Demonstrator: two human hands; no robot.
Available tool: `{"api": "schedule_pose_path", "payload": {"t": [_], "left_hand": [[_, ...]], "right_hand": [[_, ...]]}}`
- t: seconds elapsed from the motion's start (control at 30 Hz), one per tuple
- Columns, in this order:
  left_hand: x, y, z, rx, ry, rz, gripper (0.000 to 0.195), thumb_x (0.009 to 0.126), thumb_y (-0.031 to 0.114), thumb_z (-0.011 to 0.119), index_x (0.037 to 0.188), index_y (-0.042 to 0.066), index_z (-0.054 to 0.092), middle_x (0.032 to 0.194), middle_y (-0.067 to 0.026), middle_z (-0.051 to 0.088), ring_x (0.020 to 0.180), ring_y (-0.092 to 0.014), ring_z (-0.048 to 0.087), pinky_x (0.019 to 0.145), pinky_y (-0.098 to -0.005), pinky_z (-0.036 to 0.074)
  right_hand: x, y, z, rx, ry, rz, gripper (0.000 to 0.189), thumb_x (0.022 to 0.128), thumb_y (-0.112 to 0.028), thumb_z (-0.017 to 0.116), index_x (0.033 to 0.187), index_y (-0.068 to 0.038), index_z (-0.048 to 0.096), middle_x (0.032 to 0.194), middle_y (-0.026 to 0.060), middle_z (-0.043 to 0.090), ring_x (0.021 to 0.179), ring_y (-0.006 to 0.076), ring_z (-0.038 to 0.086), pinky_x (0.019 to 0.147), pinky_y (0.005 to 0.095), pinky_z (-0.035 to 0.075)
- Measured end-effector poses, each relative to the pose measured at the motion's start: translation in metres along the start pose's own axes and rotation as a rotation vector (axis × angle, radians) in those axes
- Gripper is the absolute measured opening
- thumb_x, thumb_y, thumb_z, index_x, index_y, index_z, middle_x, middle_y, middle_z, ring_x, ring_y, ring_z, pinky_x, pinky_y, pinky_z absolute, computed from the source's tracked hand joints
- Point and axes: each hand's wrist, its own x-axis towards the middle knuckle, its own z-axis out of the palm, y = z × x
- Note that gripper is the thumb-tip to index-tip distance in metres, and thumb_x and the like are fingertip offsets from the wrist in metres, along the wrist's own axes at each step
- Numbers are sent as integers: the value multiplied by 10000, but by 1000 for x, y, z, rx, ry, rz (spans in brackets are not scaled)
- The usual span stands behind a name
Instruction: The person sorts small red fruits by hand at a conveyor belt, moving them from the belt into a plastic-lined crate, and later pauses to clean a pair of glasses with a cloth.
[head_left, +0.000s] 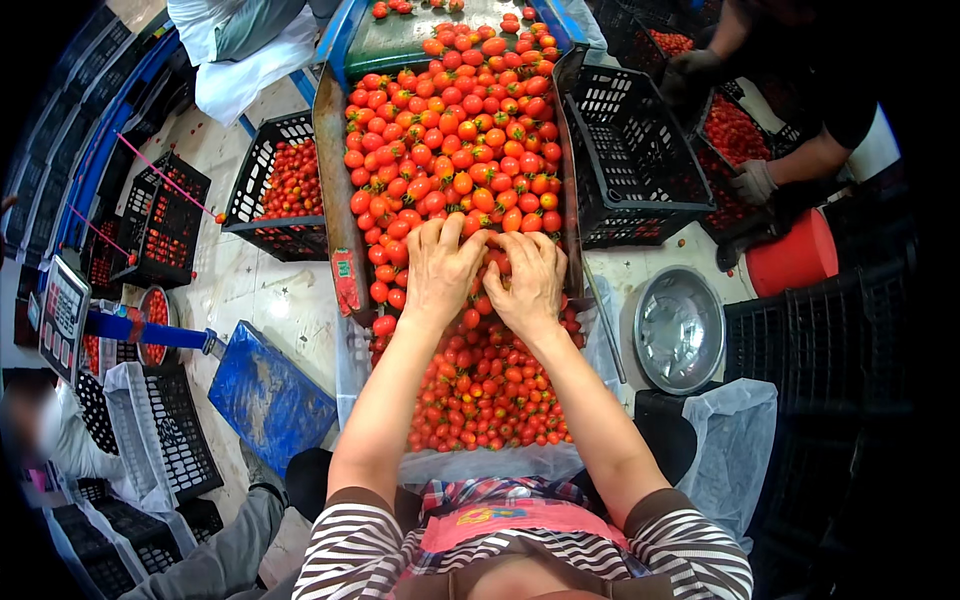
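Side by side, my left hand (444, 264) and my right hand (527, 281) rest on cherry tomatoes (450, 150) at the near end of a chute. Fingers curl down among the fruit, and their tips are partly hidden, so a firm grip on any single tomato cannot be made out. Rusty metal side walls (330, 172) flank the heaped tomatoes, some with green calyxes. Below my wrists, a container lined with translucent plastic (495, 465) holds many more cherry tomatoes (495, 390).
Black plastic crates stand left (274, 232) and right (637, 202) of the chute. A metal basin (679, 330) is at right, near a red bucket (791, 255). A blue platform scale (274, 390) lies left. A gloved co-worker's hand (754, 181) reaches into a tomato crate.
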Motion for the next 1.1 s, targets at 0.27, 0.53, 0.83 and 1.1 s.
{"api": "schedule_pose_path", "payload": {"t": [0.27, 0.53, 0.83, 1.1], "left_hand": [[20, 11, -7, 181, -346, 176, 319, 723, 137, 607, 1039, 96, 630, 960, -57, 487, 920, -233, 506, 761, -328, 439], [32, 6, 3, 270, -295, 268, 145, 729, 129, 597, 865, 86, 579, 933, -41, 483, 847, -190, 538, 634, -298, 465], [7, -33, 15, -70, 280, 138, 287, 737, 184, 689, 979, 70, 583, 977, -99, 583, 777, -218, 603, 658, -325, 490], [31, -2, 20, 87, -120, 153, 222, 728, 176, 607, 929, 84, 583, 952, -114, 519, 891, -262, 521, 718, -358, 435]], "right_hand": [[-6, 3, -3, 138, -3, 83, 369, 760, -165, 620, 1100, -34, 555, 1037, 123, 580, 1096, 277, 480, 968, 450, 312], [-7, 4, -3, 86, -7, 46, 451, 752, -171, 628, 1164, -31, 512, 1091, 124, 547, 1110, 276, 462, 955, 470, 314], [4, -20, 9, -101, -110, 64, 430, 788, -231, 584, 1173, -45, 548, 1155, 143, 503, 1103, 326, 452, 934, 490, 336], [-4, 3, 6, -86, 98, 8, 313, 793, -234, 595, 1021, -20, 614, 1115, 177, 515, 1054, 365, 474, 894, 490, 368]]}}
